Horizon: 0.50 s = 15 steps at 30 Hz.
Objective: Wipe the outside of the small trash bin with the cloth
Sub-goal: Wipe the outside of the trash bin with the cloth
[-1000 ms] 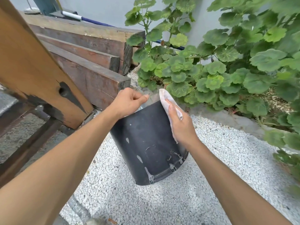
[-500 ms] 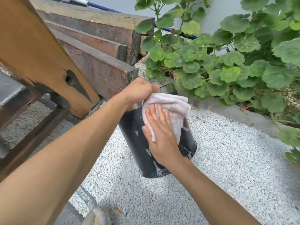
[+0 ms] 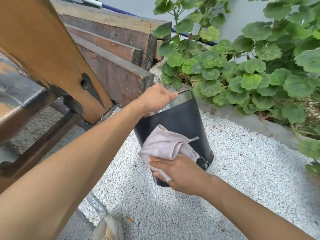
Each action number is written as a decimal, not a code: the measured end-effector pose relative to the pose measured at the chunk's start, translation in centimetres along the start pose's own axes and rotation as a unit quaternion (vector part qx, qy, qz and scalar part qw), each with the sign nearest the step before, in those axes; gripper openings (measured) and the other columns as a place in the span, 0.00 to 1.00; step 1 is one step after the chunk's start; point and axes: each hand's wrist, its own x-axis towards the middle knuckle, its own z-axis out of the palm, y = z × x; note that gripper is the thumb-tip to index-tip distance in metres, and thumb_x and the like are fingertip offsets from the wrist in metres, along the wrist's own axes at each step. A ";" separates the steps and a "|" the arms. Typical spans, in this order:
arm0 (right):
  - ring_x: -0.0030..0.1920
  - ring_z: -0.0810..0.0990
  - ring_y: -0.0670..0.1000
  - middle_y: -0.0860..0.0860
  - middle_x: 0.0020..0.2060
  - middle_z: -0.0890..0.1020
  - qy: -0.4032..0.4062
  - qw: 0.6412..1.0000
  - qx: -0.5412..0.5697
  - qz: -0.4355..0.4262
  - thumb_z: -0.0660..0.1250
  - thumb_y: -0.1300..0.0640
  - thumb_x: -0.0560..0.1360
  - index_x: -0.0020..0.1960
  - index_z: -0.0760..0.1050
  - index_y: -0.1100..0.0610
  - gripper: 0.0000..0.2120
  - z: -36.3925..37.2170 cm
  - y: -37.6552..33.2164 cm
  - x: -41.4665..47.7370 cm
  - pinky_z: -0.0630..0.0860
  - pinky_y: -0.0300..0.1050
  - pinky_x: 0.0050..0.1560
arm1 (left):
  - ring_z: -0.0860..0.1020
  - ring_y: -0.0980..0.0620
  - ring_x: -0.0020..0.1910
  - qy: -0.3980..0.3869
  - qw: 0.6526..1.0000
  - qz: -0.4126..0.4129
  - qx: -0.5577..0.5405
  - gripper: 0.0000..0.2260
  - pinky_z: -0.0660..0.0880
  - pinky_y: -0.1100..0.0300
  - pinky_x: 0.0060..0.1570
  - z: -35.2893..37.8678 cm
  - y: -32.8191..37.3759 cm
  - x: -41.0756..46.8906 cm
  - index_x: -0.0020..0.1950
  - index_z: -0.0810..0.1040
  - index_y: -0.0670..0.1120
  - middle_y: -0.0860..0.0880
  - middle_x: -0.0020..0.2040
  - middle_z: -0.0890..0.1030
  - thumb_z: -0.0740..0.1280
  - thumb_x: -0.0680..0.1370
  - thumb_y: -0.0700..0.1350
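A small black trash bin [image 3: 180, 118] with a metal rim is held tilted above white gravel, its top pointing away from me. My left hand [image 3: 156, 97] grips the rim at the upper left. A crumpled pale pink cloth [image 3: 166, 145] lies against the bin's near side. My right hand [image 3: 180, 172] presses the cloth's lower edge flat onto the bin near its base, fingers spread and pointing left. White smears show on the bin's lower right.
White gravel [image 3: 242, 179] covers the ground. Stacked wooden beams [image 3: 112, 54] and a slanted wooden plank [image 3: 43, 49] stand at the left. Leafy green plants [image 3: 251, 66] behind a concrete curb fill the right. A shoe tip [image 3: 108, 229] shows at the bottom.
My right hand has slid the cloth down the bin's side from near the rim to near the base. The left hand keeps hold of the rim.
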 end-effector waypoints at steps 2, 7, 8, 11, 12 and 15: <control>0.70 0.76 0.51 0.47 0.71 0.79 -0.052 0.998 0.039 0.017 0.52 0.39 0.84 0.71 0.76 0.48 0.24 -0.9 0.2 -1.6 0.69 0.53 0.73 | 0.75 0.53 0.40 0.002 0.998 0.021 0.054 0.21 0.71 0.61 0.44 -0.4 0.1 -1.0 0.39 0.77 0.42 0.50 0.42 0.74 0.64 0.82 0.58; 0.60 0.84 0.48 0.48 0.60 0.86 -0.058 0.849 0.460 0.253 0.59 0.36 0.82 0.64 0.82 0.48 0.23 -4.2 2.2 -5.9 0.78 0.46 0.62 | 0.81 0.50 0.61 -0.011 0.998 0.015 0.054 0.24 0.73 0.56 0.66 -1.7 -0.8 -3.3 0.35 0.77 0.42 0.46 0.55 0.86 0.63 0.83 0.58; 0.57 0.86 0.53 0.53 0.56 0.87 -0.022 0.783 0.541 0.306 0.62 0.37 0.80 0.62 0.83 0.52 0.23 -5.4 3.0 -6.5 0.81 0.49 0.58 | 0.80 0.49 0.64 -0.017 0.999 0.023 0.040 0.15 0.72 0.53 0.69 -2.0 -1.2 -3.6 0.46 0.72 0.48 0.48 0.54 0.86 0.63 0.83 0.58; 0.56 0.86 0.65 0.64 0.55 0.86 0.116 0.628 0.683 0.353 0.63 0.41 0.80 0.62 0.80 0.63 0.26 -9.1 5.8 -7.8 0.84 0.59 0.52 | 0.81 0.50 0.58 -0.029 0.999 0.016 0.017 0.23 0.74 0.59 0.61 -2.4 -2.2 -4.1 0.41 0.83 0.40 0.50 0.47 0.77 0.63 0.82 0.58; 0.58 0.85 0.66 0.64 0.58 0.85 0.156 0.610 0.695 0.347 0.61 0.41 0.81 0.65 0.78 0.62 0.26 -10.2 6.6 -8.0 0.83 0.62 0.53 | 0.80 0.52 0.54 -0.024 1.000 0.011 0.008 0.23 0.73 0.60 0.58 -2.4 -2.3 -4.3 0.42 0.82 0.39 0.51 0.48 0.77 0.64 0.82 0.57; 0.61 0.84 0.62 0.59 0.62 0.84 0.275 0.589 0.696 0.305 0.58 0.39 0.83 0.69 0.76 0.58 0.27 -13.5 8.4 -7.7 0.82 0.63 0.55 | 0.78 0.58 0.59 -0.012 0.998 0.006 -0.058 0.14 0.72 0.56 0.62 -1.9 -2.6 -4.3 0.44 0.85 0.46 0.53 0.58 0.84 0.66 0.82 0.53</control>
